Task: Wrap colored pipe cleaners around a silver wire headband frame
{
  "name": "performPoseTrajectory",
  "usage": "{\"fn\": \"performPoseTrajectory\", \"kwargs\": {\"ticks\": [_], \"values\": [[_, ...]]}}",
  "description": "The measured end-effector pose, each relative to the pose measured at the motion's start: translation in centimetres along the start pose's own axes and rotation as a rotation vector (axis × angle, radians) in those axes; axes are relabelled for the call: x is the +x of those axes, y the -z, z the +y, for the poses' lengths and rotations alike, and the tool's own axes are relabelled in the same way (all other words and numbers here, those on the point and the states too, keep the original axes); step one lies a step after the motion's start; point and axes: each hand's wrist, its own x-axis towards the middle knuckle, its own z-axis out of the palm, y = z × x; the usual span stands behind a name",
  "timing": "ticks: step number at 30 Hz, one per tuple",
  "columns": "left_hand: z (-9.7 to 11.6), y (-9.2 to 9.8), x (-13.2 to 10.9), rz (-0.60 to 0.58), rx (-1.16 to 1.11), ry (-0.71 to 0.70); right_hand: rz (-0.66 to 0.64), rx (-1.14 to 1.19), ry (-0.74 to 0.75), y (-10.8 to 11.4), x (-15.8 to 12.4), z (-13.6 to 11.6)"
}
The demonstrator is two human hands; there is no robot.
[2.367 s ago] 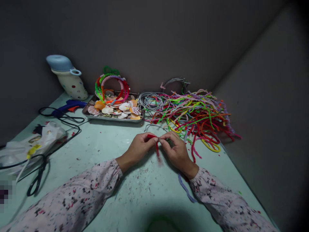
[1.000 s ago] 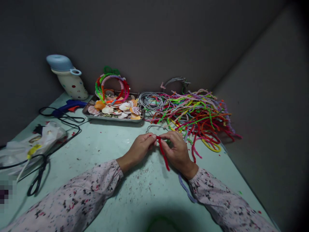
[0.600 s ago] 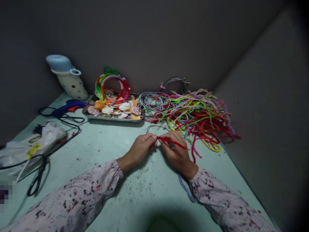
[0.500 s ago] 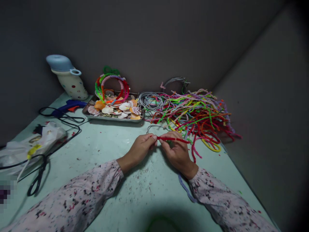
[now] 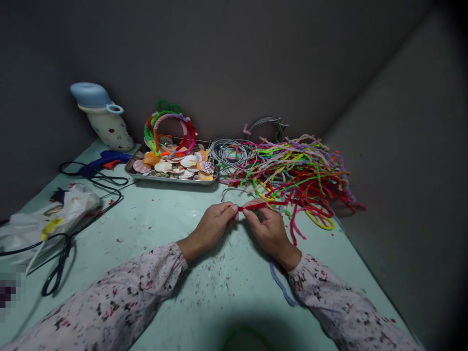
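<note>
My left hand [image 5: 214, 225] and my right hand [image 5: 268, 229] meet at the middle of the pale green table [image 5: 164, 234]. Both pinch a red pipe cleaner [image 5: 252, 206] that runs between their fingertips, its free end lying to the right across my right fingers. A thin grey wire hoop [image 5: 228, 191] arches just behind the hands; how it joins the red piece is hidden. A big heap of coloured pipe cleaners [image 5: 296, 173] lies right behind my right hand.
A metal tray of seashells [image 5: 171, 168] with wrapped hoops [image 5: 170, 129] stands at the back. Grey wire coils [image 5: 228, 151] lie beside it. A blue glue gun [image 5: 104, 160], black cable, scissors [image 5: 54, 273] and a plastic bag [image 5: 44, 217] occupy the left. A purple strand [image 5: 280, 285] lies under my right wrist.
The red pipe cleaner's free end, which hung down toward me, has swung round to the right and up over my right fingers. Both hands have stayed in place.
</note>
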Motion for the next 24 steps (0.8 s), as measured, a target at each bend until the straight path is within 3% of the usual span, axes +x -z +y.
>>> {"fn": "performPoseTrajectory", "kwargs": {"ticks": [12,24], "values": [[0.12,-0.16,-0.22,-0.011,0.021,-0.039,-0.064,-0.034,-0.036,0.18,0.25,0.09],[0.11,-0.20,-0.24,-0.008,0.063,-0.054,-0.044,-0.047,-0.054,0.15,0.32,-0.02]]}}
